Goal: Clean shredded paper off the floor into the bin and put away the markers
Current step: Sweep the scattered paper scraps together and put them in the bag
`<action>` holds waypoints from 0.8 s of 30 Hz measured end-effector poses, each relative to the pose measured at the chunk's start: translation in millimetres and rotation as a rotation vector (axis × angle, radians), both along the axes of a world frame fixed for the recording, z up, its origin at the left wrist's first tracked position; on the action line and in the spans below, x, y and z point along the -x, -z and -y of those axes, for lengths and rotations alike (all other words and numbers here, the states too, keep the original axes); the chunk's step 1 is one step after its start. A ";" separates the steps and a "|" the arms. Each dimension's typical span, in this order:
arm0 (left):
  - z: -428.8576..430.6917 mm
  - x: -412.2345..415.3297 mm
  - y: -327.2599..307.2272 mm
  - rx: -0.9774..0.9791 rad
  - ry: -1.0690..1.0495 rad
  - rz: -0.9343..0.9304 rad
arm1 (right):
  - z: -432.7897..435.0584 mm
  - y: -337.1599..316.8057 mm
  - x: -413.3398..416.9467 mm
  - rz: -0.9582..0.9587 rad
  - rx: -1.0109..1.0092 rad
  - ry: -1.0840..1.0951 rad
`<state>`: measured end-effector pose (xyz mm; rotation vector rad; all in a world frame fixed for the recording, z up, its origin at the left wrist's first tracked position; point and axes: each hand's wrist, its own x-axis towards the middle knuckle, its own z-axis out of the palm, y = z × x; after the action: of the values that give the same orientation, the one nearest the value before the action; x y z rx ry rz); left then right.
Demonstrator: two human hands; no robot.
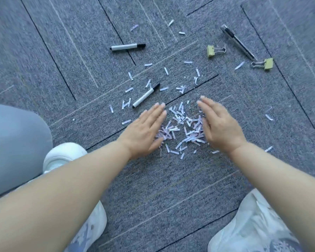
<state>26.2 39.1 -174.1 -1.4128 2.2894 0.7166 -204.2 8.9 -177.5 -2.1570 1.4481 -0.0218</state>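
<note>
Shredded paper: short white and pale-lilac strips of shredded paper [182, 128] lie heaped in a loose pile at the centre of the frame on the grey carpet tiles [171, 188]; stray strips scatter above the pile and out to the right edge.
Near marker: a white-barrelled marker with a black cap [146, 95] lies slanted just above and left of the pile, its lower end close to the left fingertips.
Far marker: a second white marker with a black cap [128, 47] lies almost level in the upper middle of the frame, well apart from the pile.
Left hand: the left hand [144, 130] is flat, palm down, fingers together and pointing up-right, its inner edge against the pile's left side; it grasps nothing.
Right hand: the right hand [219, 124] is flat, fingers extended and pointing up-left, touching the pile's right side; spread out, grasping nothing, slightly blurred.
Upper right: two yellow binder clips [212, 51] and a black-and-silver utility knife [237, 42] lie on the carpet.
</note>
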 end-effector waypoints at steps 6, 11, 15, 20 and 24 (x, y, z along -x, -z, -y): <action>62.5 29.8 4.2 -0.010 -0.079 -0.050 | 89.7 -2.7 -31.7 -0.164 -0.115 0.041; 70.6 16.2 3.7 0.048 -0.171 -0.044 | 70.4 1.8 -38.3 -0.163 -0.100 -0.159; 56.5 -4.5 -1.6 0.006 -0.016 -0.126 | 24.4 3.7 -27.0 -0.053 -0.022 -0.426; 38.9 -12.4 5.9 0.019 -0.027 -0.090 | 29.6 4.6 -23.8 0.003 0.110 -0.241; 56.1 8.0 8.7 0.033 -0.152 -0.036 | 62.4 11.0 -41.4 -0.151 -0.012 -0.051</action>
<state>18.2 -17.0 -182.8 -1.6157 2.2479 0.7574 -162.8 -53.5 -188.5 -2.2261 1.4702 0.1711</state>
